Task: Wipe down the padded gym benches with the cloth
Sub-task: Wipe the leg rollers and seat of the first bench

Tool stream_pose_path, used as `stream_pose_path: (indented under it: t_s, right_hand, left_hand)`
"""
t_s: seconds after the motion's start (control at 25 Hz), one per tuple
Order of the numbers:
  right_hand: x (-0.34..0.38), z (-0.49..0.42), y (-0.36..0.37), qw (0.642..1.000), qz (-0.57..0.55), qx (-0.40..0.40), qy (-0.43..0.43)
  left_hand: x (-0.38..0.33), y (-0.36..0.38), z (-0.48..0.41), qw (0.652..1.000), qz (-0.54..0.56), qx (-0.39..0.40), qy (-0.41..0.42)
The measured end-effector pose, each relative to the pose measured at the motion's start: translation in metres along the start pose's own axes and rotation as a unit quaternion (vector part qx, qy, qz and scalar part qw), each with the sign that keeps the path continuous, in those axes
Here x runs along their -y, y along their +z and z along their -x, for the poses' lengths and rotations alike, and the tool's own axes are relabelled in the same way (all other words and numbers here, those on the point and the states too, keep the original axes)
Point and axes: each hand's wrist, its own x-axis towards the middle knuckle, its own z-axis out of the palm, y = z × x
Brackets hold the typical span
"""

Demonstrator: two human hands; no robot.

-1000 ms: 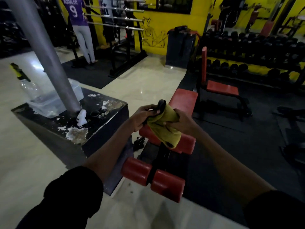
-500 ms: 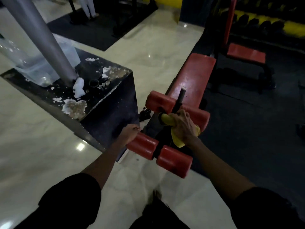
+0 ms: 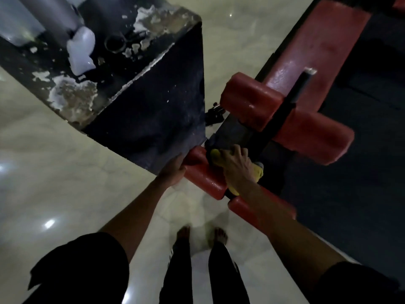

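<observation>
A red padded bench (image 3: 313, 44) runs from the upper right toward me. It ends in two pairs of red foam rollers on a black post. My right hand (image 3: 235, 164) presses a yellow cloth (image 3: 257, 173) onto the black frame between the lower rollers, and the cloth shows on both sides of the hand. My left hand (image 3: 173, 171) holds the end of the lower left roller (image 3: 205, 175). The lower right roller (image 3: 245, 207) lies partly under my right forearm. The upper rollers (image 3: 252, 102) sit beyond, with nothing on them.
A black block with peeling paint (image 3: 135, 102) stands close on the left of the bench, carrying a grey pole (image 3: 54, 12) and a white object (image 3: 81, 51). Pale glossy floor tiles lie under my bare feet (image 3: 201, 234). Dark rubber matting (image 3: 361, 161) covers the right.
My head has tipped down and closer. My right hand slid the cloth down from the upper post to the frame between the lower rollers. My left hand stays on the lower left roller.
</observation>
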Motion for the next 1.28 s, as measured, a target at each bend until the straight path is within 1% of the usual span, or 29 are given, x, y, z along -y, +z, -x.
stream_pose_path:
  t_s: [0.08, 0.12, 0.16, 0.2, 0.28, 0.32, 0.36, 0.44, 0.52, 0.6, 0.64, 0.72, 0.76, 0.8, 0.84, 0.92, 0.96, 1.0, 1.12, 1.16, 1.2, 1.28]
  right_hand:
    - [0.011, 0.000, 0.033, 0.994, -0.036, 0.098, 0.040]
    - [0.010, 0.002, 0.042, 0.991, -0.048, 0.112, 0.047]
    - [0.005, 0.004, 0.045, 0.992, -0.058, 0.099, 0.047]
    - [-0.001, 0.005, 0.046, 0.995, -0.059, 0.075, 0.038]
    - [-0.008, 0.007, 0.051, 0.998, -0.039, 0.042, 0.010]
    - [-0.006, 0.008, 0.058, 0.999, -0.032, 0.033, 0.004]
    - [0.000, 0.006, 0.069, 0.999, -0.028, 0.022, 0.005]
    - [0.016, -0.011, 0.085, 0.998, -0.034, -0.019, 0.046]
    - [0.031, -0.040, 0.091, 0.987, -0.065, -0.049, 0.136]
    - [0.051, -0.061, 0.092, 0.974, -0.077, -0.054, 0.205]
    - [0.061, -0.065, 0.095, 0.975, -0.059, -0.056, 0.206]
    - [0.076, -0.053, 0.101, 0.987, -0.013, -0.057, 0.152]
    - [0.072, -0.044, 0.100, 0.990, -0.011, -0.057, 0.132]
    - [0.061, -0.036, 0.097, 0.989, -0.028, -0.058, 0.136]
    - [0.047, -0.028, 0.092, 0.983, -0.051, -0.064, 0.166]
    - [0.028, -0.016, 0.086, 0.955, -0.102, -0.101, 0.258]
    - [0.030, -0.016, 0.088, 0.944, -0.106, -0.110, 0.291]
    - [0.039, -0.023, 0.091, 0.941, -0.088, -0.107, 0.308]
    - [0.069, -0.072, 0.096, 0.951, -0.042, -0.073, 0.299]
    - [0.074, -0.086, 0.094, 0.955, -0.042, -0.058, 0.287]
    - [0.075, -0.092, 0.092, 0.963, -0.036, -0.045, 0.261]
    - [0.066, -0.080, 0.085, 0.979, -0.038, -0.040, 0.195]
  left_hand:
    - [0.024, 0.014, -0.015, 1.000, -0.005, 0.003, 0.029]
    - [0.041, 0.022, -0.021, 0.999, 0.018, 0.004, 0.031]
    - [0.057, 0.028, -0.025, 0.997, 0.071, 0.002, 0.024]
    - [0.064, 0.031, -0.028, 0.989, 0.147, -0.007, 0.012]
    - [0.067, 0.026, -0.031, 0.955, 0.293, -0.019, -0.029]
    - [0.065, 0.022, -0.032, 0.937, 0.344, -0.008, -0.057]
    - [0.065, 0.017, -0.033, 0.928, 0.363, 0.009, -0.083]
    - [0.068, 0.013, -0.035, 0.919, 0.376, 0.052, -0.103]
    - [0.079, 0.013, -0.037, 0.919, 0.370, 0.096, -0.095]
    - [0.089, 0.014, -0.040, 0.919, 0.366, 0.118, -0.090]
    - [0.092, 0.013, -0.043, 0.916, 0.370, 0.126, -0.089]
    - [0.096, 0.009, -0.051, 0.907, 0.386, 0.136, -0.099]
    - [0.094, 0.007, -0.055, 0.905, 0.391, 0.136, -0.103]
    - [0.091, 0.007, -0.058, 0.910, 0.381, 0.131, -0.095]
    - [0.089, 0.007, -0.062, 0.921, 0.360, 0.128, -0.074]
    - [0.080, 0.006, -0.068, 0.939, 0.317, 0.132, -0.027]
    - [0.078, 0.005, -0.070, 0.942, 0.303, 0.141, -0.011]
    - [0.077, 0.005, -0.073, 0.941, 0.302, 0.151, -0.016]
    - [0.083, 0.004, -0.081, 0.932, 0.314, 0.166, -0.066]
    - [0.085, 0.004, -0.082, 0.934, 0.307, 0.171, -0.064]
    - [0.087, 0.004, -0.082, 0.938, 0.299, 0.168, -0.051]
    - [0.087, 0.008, -0.083, 0.947, 0.292, 0.136, -0.001]
